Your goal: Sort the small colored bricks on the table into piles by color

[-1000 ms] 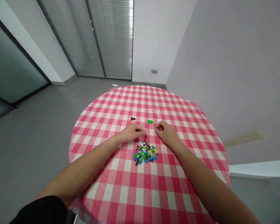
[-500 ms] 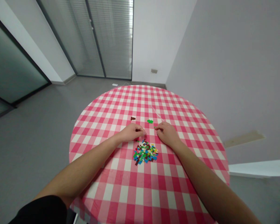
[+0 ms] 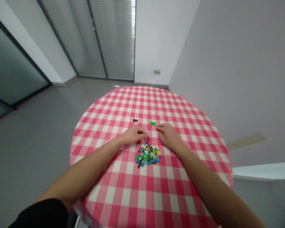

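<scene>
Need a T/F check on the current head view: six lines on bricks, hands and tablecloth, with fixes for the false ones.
1. The pile of toy bricks lies on the checked tablecloth. True.
2. The pile holds only green bricks. False: blue, brown, yellow and white ones show too.
3. The right hand is closer to the green brick piece than the left hand is. True.
4. The tablecloth is blue and white. False: it is pinkish red and white.
5. The dark brown brick piece lies left of the green one in the picture. True.
6. The left hand lies flat, fingers spread. False: its fingers are curled.
</scene>
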The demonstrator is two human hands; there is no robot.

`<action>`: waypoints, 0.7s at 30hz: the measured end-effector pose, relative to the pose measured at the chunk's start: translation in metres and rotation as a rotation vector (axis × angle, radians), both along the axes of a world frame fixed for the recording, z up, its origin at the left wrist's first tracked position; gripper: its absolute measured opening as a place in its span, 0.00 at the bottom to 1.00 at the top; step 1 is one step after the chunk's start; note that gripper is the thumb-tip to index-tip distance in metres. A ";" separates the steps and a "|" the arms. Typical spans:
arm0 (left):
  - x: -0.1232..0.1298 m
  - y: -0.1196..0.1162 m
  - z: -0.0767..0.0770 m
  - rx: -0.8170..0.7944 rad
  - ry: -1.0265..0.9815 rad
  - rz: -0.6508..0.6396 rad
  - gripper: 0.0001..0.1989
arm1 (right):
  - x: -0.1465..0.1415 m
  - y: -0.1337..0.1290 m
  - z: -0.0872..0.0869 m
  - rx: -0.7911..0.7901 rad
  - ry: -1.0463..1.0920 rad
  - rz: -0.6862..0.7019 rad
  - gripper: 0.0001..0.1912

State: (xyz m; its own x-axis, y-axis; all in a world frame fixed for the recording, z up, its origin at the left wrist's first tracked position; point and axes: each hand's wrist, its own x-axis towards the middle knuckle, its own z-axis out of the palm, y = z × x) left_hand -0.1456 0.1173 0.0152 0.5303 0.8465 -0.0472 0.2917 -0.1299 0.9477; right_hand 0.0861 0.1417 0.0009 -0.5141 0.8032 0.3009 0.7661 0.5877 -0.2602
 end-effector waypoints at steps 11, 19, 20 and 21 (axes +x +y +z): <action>-0.001 0.001 -0.002 -0.001 -0.010 0.002 0.11 | -0.003 0.001 0.001 0.007 -0.042 -0.003 0.20; 0.000 0.001 -0.003 -0.010 -0.010 0.006 0.11 | -0.004 0.001 0.001 0.013 -0.064 -0.002 0.20; 0.000 0.001 -0.003 -0.011 -0.013 0.005 0.10 | -0.004 0.001 0.001 0.017 -0.065 -0.001 0.20; 0.000 0.001 -0.003 -0.011 -0.016 0.004 0.10 | -0.004 0.001 0.001 0.019 -0.067 0.000 0.20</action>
